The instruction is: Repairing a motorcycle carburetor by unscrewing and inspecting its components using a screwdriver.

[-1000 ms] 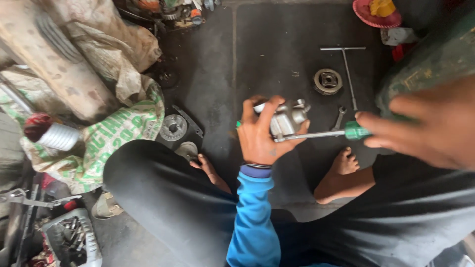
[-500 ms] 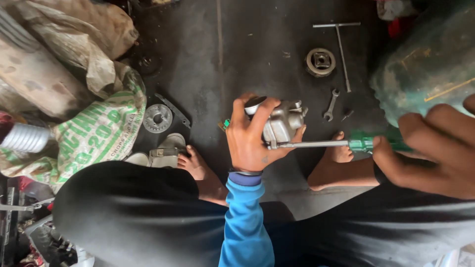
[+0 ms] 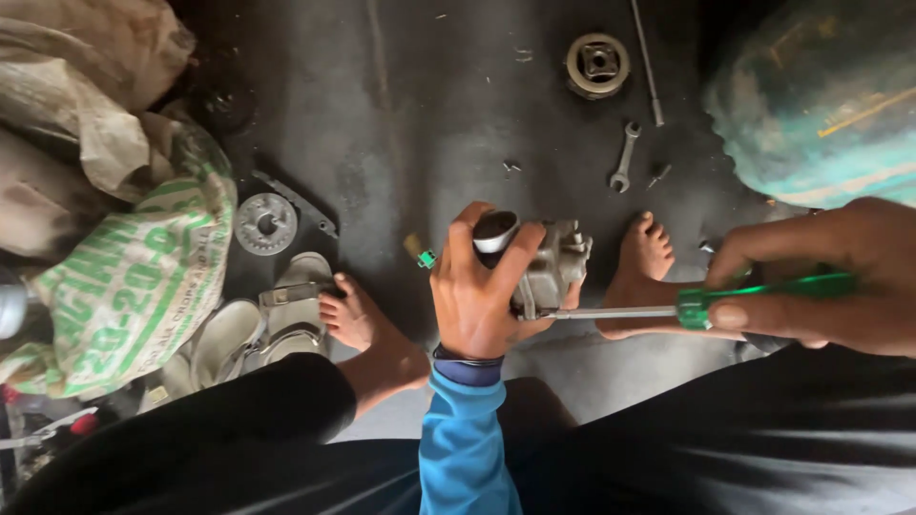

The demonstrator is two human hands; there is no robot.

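Note:
My left hand (image 3: 482, 291), in a blue sleeve, grips a small grey metal engine part (image 3: 553, 267) held over the dark floor between my bare feet. In my right hand (image 3: 825, 277) is a screwdriver (image 3: 706, 305) with a green handle. Its long metal shaft runs left, and the tip meets the lower side of the metal part. A short silver tube on the part sticks up between my left thumb and fingers.
On the floor lie a round bearing-like part (image 3: 596, 64), a long thin rod (image 3: 646, 57), a small spanner (image 3: 625, 170) and a toothed disc (image 3: 266, 223). Sacks (image 3: 124, 277) and sandals (image 3: 277, 319) sit at the left. A green drum (image 3: 821, 95) fills the upper right.
The view has dropped closer to my hands. The grip on the part and screwdriver is unchanged; the screwdriver stays against the part's lower side.

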